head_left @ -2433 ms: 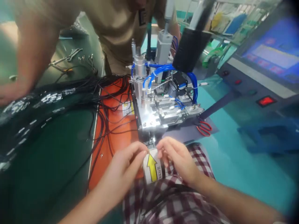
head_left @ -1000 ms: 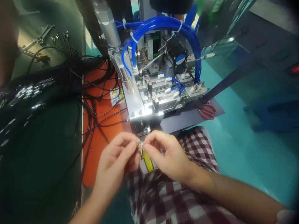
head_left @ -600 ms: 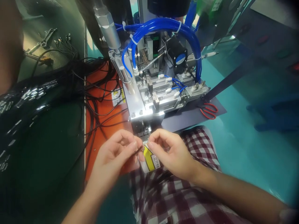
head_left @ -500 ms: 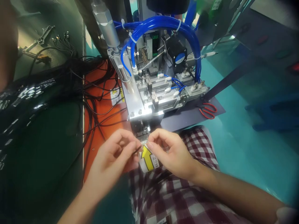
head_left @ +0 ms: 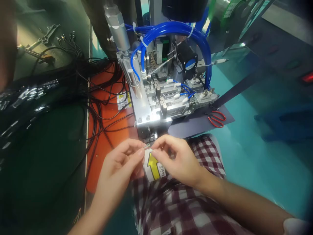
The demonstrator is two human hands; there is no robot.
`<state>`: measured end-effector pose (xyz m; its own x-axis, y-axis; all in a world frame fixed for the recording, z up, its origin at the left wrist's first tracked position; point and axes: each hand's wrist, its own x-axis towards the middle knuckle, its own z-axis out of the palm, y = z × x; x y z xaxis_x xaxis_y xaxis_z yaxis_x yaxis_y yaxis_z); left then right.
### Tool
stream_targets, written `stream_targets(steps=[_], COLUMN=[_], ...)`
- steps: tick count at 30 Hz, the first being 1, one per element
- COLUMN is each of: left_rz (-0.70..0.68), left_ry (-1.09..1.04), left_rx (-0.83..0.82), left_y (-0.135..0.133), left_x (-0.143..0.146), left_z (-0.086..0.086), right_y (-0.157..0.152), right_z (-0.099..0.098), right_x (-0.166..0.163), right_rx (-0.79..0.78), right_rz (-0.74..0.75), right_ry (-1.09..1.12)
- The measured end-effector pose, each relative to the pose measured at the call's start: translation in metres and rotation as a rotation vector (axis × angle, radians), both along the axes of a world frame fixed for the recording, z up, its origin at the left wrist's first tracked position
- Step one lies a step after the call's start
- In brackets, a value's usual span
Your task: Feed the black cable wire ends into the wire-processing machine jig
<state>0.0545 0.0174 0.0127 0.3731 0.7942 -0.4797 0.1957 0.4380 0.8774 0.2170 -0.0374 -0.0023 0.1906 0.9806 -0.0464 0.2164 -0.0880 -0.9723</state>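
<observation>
My left hand and my right hand meet in pinches just below the front of a small metal machine. Between the fingertips is the end of a thin black cable with a small metal tip. Both hands are closed on it, right above a white label with a yellow arrow. The machine carries blue air hoses and a silver cylinder.
A thick bundle of black cables with metal ends lies across the dark green mat at left and over the orange panel. Red-handled scissors lie right of the machine. My checked shirt fills the bottom. Another person's arm is at the far left edge.
The view has dropped closer to the machine since the oldest frame. My two hands stay pinched together at the cable tip and have shifted slightly up toward the machine's front.
</observation>
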Motion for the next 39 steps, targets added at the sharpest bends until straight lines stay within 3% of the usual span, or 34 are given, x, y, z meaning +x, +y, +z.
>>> stream_targets(steps=[8, 17, 30, 39], left_rz=[-0.045, -0.029, -0.103, -0.02], left_ry=[0.054, 0.064, 0.065, -0.003], left_rx=[0.13, 0.131, 0.217, 0.158], left_y=[-0.003, -0.006, -0.005, -0.009], left_x=[0.006, 0.006, 0.003, 0.006], left_z=[0.003, 0.003, 0.0, -0.006], right_y=[0.008, 0.005, 0.01, 0.007], right_z=[0.003, 0.0, 0.008, 0.004], right_x=[0.005, 0.003, 0.01, 0.009], right_rx=[-0.089, -0.25, -0.228, -0.352], right_rz=[0.024, 0.052, 0.058, 0.086], right_ry=[0.295, 0.565, 0.488, 0.61])
